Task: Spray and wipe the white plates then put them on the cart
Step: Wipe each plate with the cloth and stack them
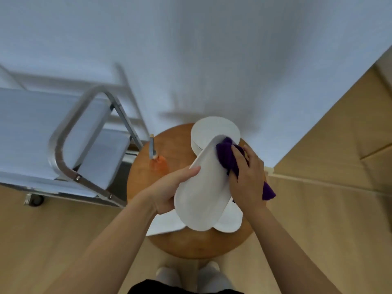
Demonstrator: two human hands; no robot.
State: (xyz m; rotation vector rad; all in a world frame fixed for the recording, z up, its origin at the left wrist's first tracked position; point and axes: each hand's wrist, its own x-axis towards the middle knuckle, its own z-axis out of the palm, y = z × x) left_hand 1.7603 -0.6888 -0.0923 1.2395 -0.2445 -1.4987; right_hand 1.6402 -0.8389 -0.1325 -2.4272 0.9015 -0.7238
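Note:
My left hand (169,187) holds a white plate (203,192) tilted on edge above the round wooden table (191,245). My right hand (248,172) grips a purple cloth (228,157) and presses it against the plate's upper right side. A stack of white plates (214,129) stands at the table's far side. Another white plate (231,222) lies on the table under the held one. An orange spray bottle (158,161) stands at the table's left edge. The metal cart (63,136) with white shelves is at the left.
A white wall fills the background. Something white (167,225) lies on the table beneath my left hand. The floor is light wood, and my feet (188,274) show below the table. A cart wheel (35,200) sits at the lower left.

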